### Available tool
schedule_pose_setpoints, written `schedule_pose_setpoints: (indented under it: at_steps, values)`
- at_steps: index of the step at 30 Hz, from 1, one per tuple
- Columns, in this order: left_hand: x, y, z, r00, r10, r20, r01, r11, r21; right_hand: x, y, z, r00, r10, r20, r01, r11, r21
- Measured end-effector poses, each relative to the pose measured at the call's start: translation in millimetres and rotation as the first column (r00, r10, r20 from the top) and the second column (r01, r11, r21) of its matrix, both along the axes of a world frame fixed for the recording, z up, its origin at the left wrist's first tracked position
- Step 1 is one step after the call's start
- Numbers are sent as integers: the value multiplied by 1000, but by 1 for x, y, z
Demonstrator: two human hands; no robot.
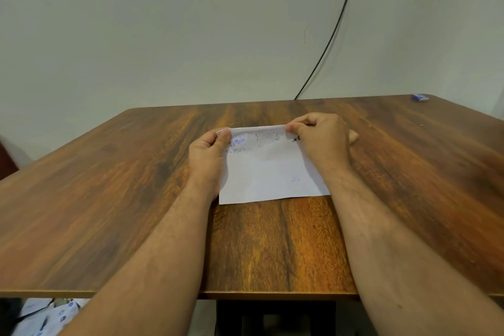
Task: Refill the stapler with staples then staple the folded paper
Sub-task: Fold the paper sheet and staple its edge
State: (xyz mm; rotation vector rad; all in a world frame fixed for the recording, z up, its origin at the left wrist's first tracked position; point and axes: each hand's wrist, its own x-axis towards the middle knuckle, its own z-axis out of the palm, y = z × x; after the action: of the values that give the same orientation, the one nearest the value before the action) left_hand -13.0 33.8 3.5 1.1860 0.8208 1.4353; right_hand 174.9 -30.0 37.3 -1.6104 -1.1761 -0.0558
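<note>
- A pale grey-green plaster wall [191,30] fills the upper half of the view, bare but for a cable.
- A broad wooden table [109,199] with streaked orange-brown grain and rounded far corners spans the lower half.
- Two bare forearms reach in from the near edge and meet over the middle of the table.
- A white sheet of paper with faint blue scribbles [267,172] lies at the table's centre, its near edge flat on the wood and its far edge lifted, curled over toward the person.
- The left hand [208,155] pinches the far left corner of the paper, thumb on top.
- The right hand [321,139] is closed on the far right corner, fingertips curled over the lifted edge.
- A thin black cable [336,27] runs down the wall and ends behind the table's far edge.
- A small blue and white object [420,97], too small to identify, sits at the far right corner of the table, well apart from the paper.
</note>
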Motion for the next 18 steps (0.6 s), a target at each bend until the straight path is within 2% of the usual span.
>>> schedule_pose_setpoints:
  at_steps: [1,3,5,9,18]
  values:
    - [0,0,0,1000,5,10,-5,1000,-1,-2,-1,1,997,41,-60,-41,999,4]
    - [-1,0,1,999,24,37,-24,1000,-8,-1,-3,3,944,190,-269,-165,980,112]
    - [0,1,2,997,35,68,-34,999,-14,4,-5,5,876,249,-412,-174,962,209]
    - [0,-1,3,998,15,65,-14,1000,-22,14,-5,4,824,260,-504,-166,960,223]
    - [-1,-1,4,995,22,94,-17,998,-58,19,-7,1,756,313,-575,-340,938,64]
